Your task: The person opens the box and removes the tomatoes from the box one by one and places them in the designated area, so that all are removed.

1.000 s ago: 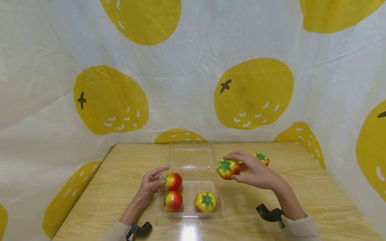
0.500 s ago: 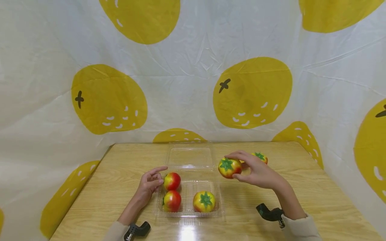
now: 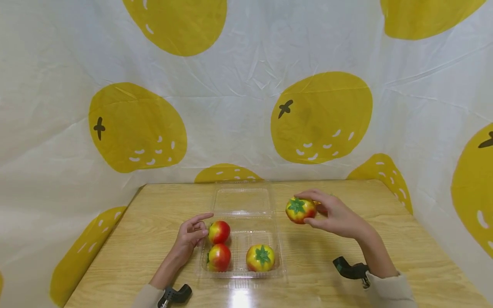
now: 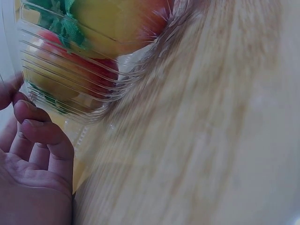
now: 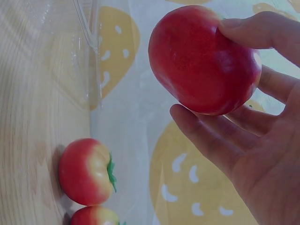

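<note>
My right hand [image 3: 333, 216] holds a red and yellow tomato [image 3: 299, 210] with a green leafy top, thumb on one side and fingers on the other. It is raised to the right of a clear plastic clamshell container [image 3: 240, 273]. Its red underside faces the right wrist camera. My left hand [image 3: 189, 235] pinches the container's left rim between thumb and curled fingers, index finger extended. Inside lie two tomatoes along the left side, a rear one [image 3: 219, 232] and a front one [image 3: 219, 257], and a third tomato [image 3: 260, 258] at the front right, leafy top up.
The container's lid [image 3: 242, 201] lies folded back on the wooden table [image 3: 169, 201]. In the right wrist view, one tomato [image 5: 86, 172] and another tomato [image 5: 95, 216] sit on the table; my right hand mostly hides them in the head view. Patterned cloth [image 3: 231, 128] hangs behind.
My right hand has moved right and slightly away with the tomato, now covering most of the tomatoes behind it. The left hand stays at the container's rim.
</note>
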{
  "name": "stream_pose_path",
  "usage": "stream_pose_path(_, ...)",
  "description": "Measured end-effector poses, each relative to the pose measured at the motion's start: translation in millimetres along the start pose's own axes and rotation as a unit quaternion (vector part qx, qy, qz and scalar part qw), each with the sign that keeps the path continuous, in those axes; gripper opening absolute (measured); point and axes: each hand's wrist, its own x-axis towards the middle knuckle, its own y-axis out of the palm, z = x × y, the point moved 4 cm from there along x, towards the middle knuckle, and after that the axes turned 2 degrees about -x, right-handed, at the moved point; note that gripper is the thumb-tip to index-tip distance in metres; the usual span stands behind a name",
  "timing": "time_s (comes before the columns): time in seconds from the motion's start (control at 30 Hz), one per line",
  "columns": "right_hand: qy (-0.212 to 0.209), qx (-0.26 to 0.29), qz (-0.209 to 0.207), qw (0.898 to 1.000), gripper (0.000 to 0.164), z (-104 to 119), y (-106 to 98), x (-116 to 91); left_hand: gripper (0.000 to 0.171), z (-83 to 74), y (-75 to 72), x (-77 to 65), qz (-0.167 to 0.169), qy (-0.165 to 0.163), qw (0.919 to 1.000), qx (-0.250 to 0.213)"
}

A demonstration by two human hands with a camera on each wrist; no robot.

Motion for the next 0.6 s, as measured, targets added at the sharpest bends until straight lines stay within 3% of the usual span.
stream_pose_path(0.37,-0.008,-0.048,-0.027,0.998,0.056,-5.6,-10.3,-4.2,0.052,1.3,0.0,-1.0,0.000,-0.001,1.0000,0.001)
stream_pose_path(0.6,0.009,-0.064,-0.047,0.997,0.057,-11.4,-20.8,-11.3,0.051,1.7,-1.4,-0.4,0.000,0.001,1.0000,0.008)
